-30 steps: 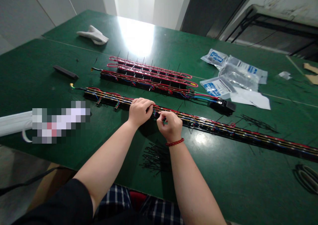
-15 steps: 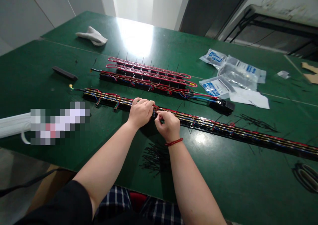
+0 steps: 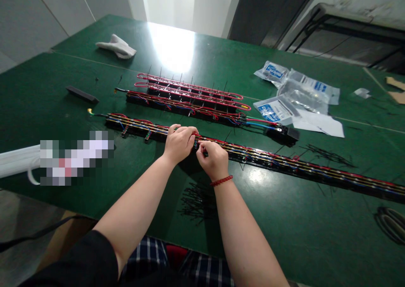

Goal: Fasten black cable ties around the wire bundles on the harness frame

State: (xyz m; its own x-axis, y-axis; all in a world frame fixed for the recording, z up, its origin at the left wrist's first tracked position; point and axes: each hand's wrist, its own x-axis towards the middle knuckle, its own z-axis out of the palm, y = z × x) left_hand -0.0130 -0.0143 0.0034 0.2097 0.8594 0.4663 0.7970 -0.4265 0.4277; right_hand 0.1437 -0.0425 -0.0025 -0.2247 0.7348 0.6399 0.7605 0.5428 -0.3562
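Observation:
A long black bar (image 3: 272, 160) with red, yellow and blue wires along it runs from the left middle to the right edge. My left hand (image 3: 180, 142) is closed over this bar, its fingers wrapped round the far side. Just right of it, my right hand (image 3: 212, 155) is pinched at the bar's near edge; what lies between its fingertips is too small to make out. Small boards (image 3: 147, 135) hang off the bar left of my hands. Behind lies a shorter wired assembly (image 3: 190, 95) with red looped cables.
Thin black ties (image 3: 196, 202) lie in a heap near my right forearm, and more (image 3: 330, 155) lie to the right. Plastic bags (image 3: 303, 95), a white glove (image 3: 117, 46), a dark block (image 3: 82, 94) and scissors (image 3: 390, 223) rest on the green table (image 3: 142, 211).
Both hands keep nearly the same places on the bar. My right hand has shifted very slightly left.

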